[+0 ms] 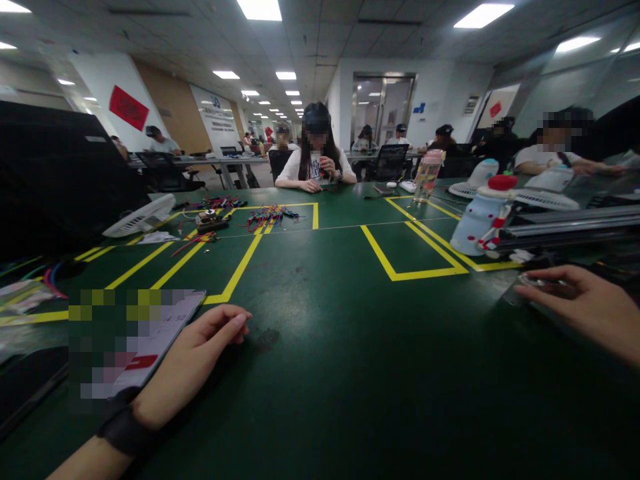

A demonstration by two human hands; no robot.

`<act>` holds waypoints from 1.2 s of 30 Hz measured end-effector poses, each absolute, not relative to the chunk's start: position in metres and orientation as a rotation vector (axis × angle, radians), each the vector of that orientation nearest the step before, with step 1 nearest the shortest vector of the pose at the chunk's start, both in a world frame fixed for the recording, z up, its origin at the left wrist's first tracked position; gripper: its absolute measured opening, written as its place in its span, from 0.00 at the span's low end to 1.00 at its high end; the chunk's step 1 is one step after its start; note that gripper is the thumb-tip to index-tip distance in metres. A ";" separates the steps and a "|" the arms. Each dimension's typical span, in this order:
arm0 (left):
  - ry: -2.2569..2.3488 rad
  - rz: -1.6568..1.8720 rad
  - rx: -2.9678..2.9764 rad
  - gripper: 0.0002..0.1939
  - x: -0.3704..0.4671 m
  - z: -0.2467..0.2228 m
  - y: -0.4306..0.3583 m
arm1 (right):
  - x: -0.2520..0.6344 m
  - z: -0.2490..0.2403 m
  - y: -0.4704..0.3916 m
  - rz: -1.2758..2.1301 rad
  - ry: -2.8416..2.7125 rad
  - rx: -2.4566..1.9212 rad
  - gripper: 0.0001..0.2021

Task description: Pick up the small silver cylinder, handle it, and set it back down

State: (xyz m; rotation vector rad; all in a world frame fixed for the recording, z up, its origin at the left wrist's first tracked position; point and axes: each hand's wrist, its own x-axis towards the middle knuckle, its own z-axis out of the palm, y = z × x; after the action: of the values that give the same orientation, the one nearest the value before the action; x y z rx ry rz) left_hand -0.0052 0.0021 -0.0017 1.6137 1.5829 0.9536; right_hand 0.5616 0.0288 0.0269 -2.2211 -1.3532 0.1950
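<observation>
My left hand rests on the green table with its fingers curled in and the thumb laid against them. Nothing shows in it. A dark band circles that wrist. Just left of this hand lies a phone with a lit screen, partly blurred out. At the right edge my right hand grips a small clear container that looks like glass, thumb and fingers around its rim. The container is low over the table or on it; I cannot tell which.
Bundles of coloured wires lie at the back left, near a white fan. A light-blue bottle with a red top and a pink-lidded bottle stand back right. Yellow tape marks the table. A person sits opposite.
</observation>
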 end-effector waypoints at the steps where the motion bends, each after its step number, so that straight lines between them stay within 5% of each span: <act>1: 1.586 0.945 1.617 0.12 -0.005 -0.002 0.003 | 0.565 0.024 0.031 0.174 -1.342 -2.230 0.28; 8: 1.588 0.918 1.620 0.12 -0.006 -0.003 0.003 | 0.579 0.012 0.039 0.182 -1.389 -2.182 0.33; 18: 1.565 0.912 1.625 0.12 -0.008 -0.005 0.005 | 0.551 0.031 0.028 0.265 -1.298 -2.222 0.22; 21: 1.558 0.908 1.628 0.13 -0.007 -0.007 0.006 | 0.521 0.030 0.024 0.190 -1.380 -2.040 0.22; 29: 1.577 0.893 1.634 0.13 -0.009 -0.005 0.005 | 0.365 0.017 0.020 0.765 -1.987 -1.094 0.18; 36: 1.608 0.870 1.657 0.15 -0.008 -0.006 0.004 | 0.312 0.001 0.015 0.947 -2.087 -1.016 0.20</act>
State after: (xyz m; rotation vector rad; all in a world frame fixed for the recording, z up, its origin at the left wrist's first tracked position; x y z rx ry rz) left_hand -0.0079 0.0040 -0.0059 1.6566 1.6082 0.8700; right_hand 0.3120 0.0149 0.0005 -1.0157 -2.0868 0.9470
